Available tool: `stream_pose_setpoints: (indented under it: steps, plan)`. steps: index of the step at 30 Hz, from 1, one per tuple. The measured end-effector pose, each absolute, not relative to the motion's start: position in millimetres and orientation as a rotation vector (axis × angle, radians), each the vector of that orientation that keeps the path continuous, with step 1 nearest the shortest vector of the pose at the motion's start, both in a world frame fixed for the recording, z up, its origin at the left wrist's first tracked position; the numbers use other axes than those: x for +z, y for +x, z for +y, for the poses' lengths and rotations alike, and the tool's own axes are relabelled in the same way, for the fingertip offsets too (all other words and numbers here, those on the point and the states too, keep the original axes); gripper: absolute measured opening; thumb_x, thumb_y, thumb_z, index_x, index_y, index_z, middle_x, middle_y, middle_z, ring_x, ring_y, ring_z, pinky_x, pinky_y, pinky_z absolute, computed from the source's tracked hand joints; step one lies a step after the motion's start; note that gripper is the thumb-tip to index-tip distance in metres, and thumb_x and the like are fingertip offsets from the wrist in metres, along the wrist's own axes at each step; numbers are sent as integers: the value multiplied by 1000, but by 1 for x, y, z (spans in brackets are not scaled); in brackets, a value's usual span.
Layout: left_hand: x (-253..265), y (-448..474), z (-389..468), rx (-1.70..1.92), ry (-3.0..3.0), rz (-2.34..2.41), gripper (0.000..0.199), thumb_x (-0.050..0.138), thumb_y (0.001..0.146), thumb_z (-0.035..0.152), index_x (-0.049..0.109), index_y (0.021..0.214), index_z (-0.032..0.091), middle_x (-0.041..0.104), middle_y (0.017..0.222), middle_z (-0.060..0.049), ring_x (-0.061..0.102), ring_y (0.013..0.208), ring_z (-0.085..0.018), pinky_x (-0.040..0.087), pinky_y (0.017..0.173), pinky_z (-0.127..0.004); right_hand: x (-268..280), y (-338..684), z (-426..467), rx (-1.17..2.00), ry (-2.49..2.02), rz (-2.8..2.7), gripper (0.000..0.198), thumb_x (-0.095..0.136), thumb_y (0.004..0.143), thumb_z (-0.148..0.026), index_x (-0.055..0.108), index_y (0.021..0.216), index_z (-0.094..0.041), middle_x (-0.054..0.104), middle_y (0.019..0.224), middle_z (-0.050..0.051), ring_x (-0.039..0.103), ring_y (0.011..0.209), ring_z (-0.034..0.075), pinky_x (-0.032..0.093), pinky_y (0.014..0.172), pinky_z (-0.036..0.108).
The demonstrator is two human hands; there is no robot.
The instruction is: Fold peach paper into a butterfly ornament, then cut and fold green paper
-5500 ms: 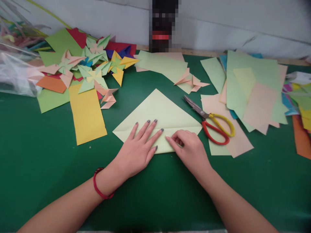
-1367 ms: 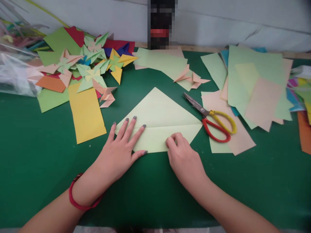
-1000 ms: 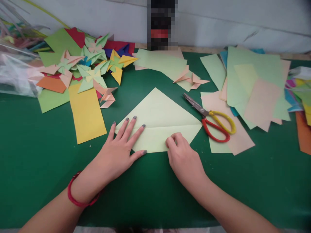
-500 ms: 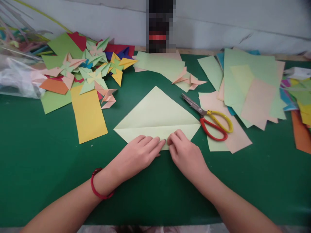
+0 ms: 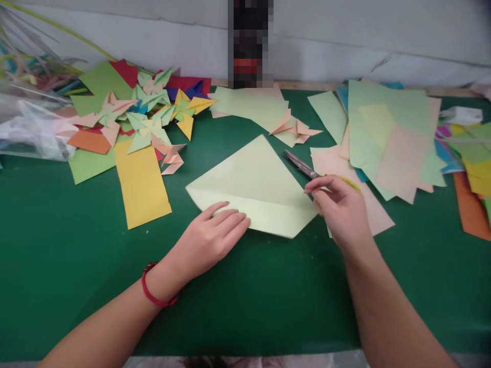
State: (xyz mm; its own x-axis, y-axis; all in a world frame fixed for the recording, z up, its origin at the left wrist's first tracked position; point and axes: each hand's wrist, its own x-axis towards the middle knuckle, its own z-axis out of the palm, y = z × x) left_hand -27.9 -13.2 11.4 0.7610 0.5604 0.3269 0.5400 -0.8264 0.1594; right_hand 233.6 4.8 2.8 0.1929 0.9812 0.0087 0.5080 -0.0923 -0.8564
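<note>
A light green paper sheet [image 5: 249, 168] lies on the green table, with a crease across it and its near corner folded flat. My left hand [image 5: 215, 232] rests on the sheet's lower left edge, fingers stretched out and flat. At the sheet's right corner, my right hand [image 5: 337, 207] has its fingers curled together with the tips at the paper's edge. That hand covers most of the scissors' handles; their dark blades [image 5: 301, 164] point to the upper left, and a bit of yellow handle [image 5: 351, 185] shows behind the knuckles.
Folded paper pinwheels [image 5: 149, 125] and a yellow strip [image 5: 143, 186] lie at the left, beside a clear plastic bag [image 5: 34, 133]. Pale green and pink sheets [image 5: 387, 133] are piled at the right. Pink folded pieces [image 5: 295, 128] sit behind the scissors.
The paper sheet has turned clockwise, its left corner now farther from me. My right hand moved from the near edge to the right corner, over the scissors' handles. My left hand stayed on the paper.
</note>
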Motion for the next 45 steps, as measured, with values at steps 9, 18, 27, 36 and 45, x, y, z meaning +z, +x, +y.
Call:
stream_pose_setpoints:
  steps: [9, 18, 27, 36, 45]
  plan:
    - [13, -37, 2, 973, 2216, 1342, 18, 51, 86, 13, 63, 76, 22, 48, 132, -4, 46, 124, -22, 41, 102, -46, 10, 229, 4, 814, -1698, -1352, 10, 53, 81, -24, 61, 86, -20, 62, 79, 3, 48, 55, 9, 38, 47, 23]
    - [11, -39, 5, 730, 1537, 1003, 13, 55, 84, 18, 63, 73, 18, 63, 101, -5, 63, 82, -14, 53, 63, -24, 10, 220, 4, 1180, -1576, -1449, 44, 56, 83, -44, 49, 121, -24, 59, 121, 10, 59, 99, 20, 52, 75, 35]
    - [8, -39, 15, 600, 1659, 1014, 23, 46, 87, 16, 69, 88, 21, 66, 109, -2, 62, 94, -15, 50, 82, -27, 7, 223, 3, 904, -1630, -1806, 33, 62, 79, -44, 61, 107, -27, 57, 121, 4, 52, 111, 21, 47, 87, 35]
    - [10, -44, 15, 806, 1686, 1453, 20, 49, 88, 25, 65, 100, 23, 66, 102, 0, 62, 87, -13, 49, 83, -27, 1, 221, 1, 865, -1602, -1938, 23, 61, 80, -41, 63, 97, -25, 61, 98, 3, 56, 87, 17, 48, 76, 31]
    - [17, -47, 4, 157, 1993, 1226, 28, 65, 75, 42, 59, 94, 21, 55, 100, -2, 53, 87, -18, 46, 73, -32, -1, 217, 0, 849, -1547, -1988, 22, 62, 81, -37, 63, 98, -24, 59, 101, 4, 56, 89, 17, 48, 80, 32]
